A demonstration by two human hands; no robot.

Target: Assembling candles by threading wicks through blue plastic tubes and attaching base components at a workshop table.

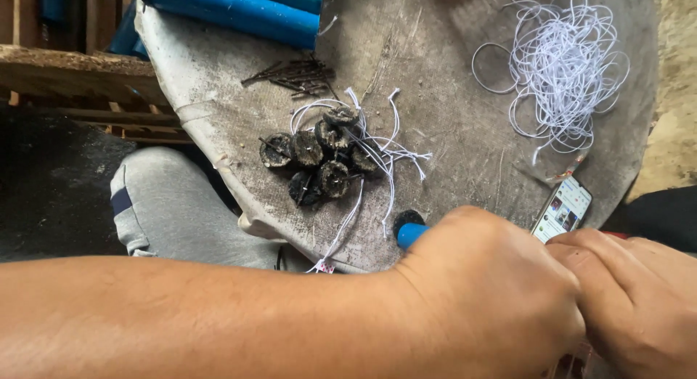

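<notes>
A worn round table (450,147) is holding black discs (319,157) at ten o'clock. The left hand (486,292) is gripping a blue handle (411,234); the right hand (639,292) is curling beside it, its hold hidden.

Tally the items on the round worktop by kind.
Dark round charred discs with white strings: 7
Loose black disc by the blue-handled tool: 1
Tangle of white cord: 1
Pile of thin dark sticks: 1
Smartphone with lit screen: 1
Total: 11
</notes>
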